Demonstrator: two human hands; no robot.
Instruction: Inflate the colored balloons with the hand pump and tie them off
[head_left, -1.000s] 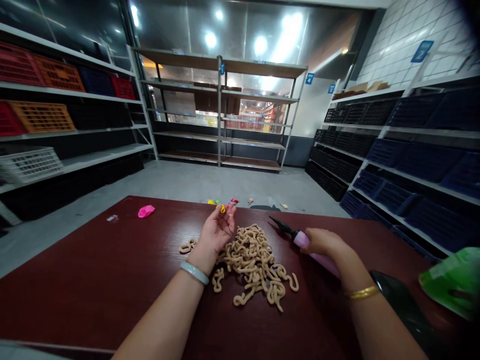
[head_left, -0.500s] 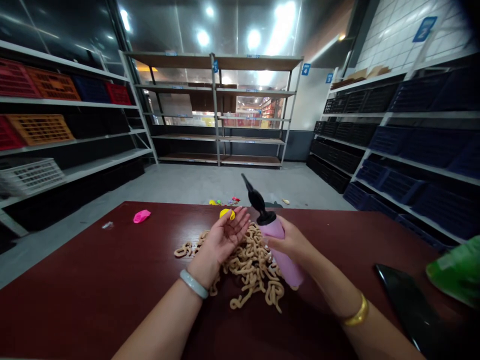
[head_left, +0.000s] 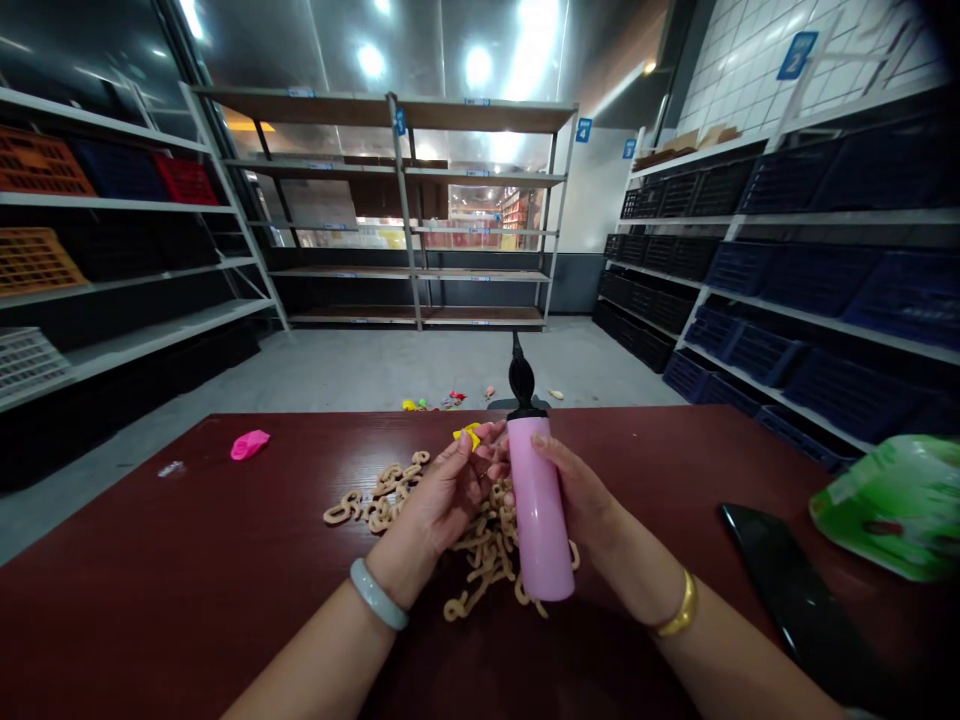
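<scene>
The pump (head_left: 541, 510) has a smooth, lilac-pink cylindrical body with a slight gloss. A black collar joins it to a ribbed, bulb-shaped nozzle (head_left: 521, 378), which narrows to a thin tip. The yellow piece (head_left: 469, 436) is thin, soft and creased. The tan curls (head_left: 487, 550) are matte, rope-like loops and hooks, heaped loosely. The table (head_left: 225, 590) has a dark red-brown, polished surface.

Containers: the left rack carries an orange crate (head_left: 37, 260) and a white crate (head_left: 30, 360), both with lattice walls. The right rack carries dark blue crates (head_left: 817, 275) and black crates (head_left: 716, 192). Crate contents cannot be made out. A glossy green bag (head_left: 892, 505) lies at the right of the table, near a flat black slab (head_left: 799, 590); its contents are not visible.

Pump position: above the table in front of the tan curls, near upright, nozzle uppermost.

Right hand (head_left: 585, 497): closed around the upper body of the pump, thumb on the near face. Left hand (head_left: 448, 497): partly curled, thumb and finger pinching the yellow piece just left of the collar. Whether its fingertips touch the pump cannot be told.

A crumpled pink piece (head_left: 250, 444) lies at the table's far left.
</scene>
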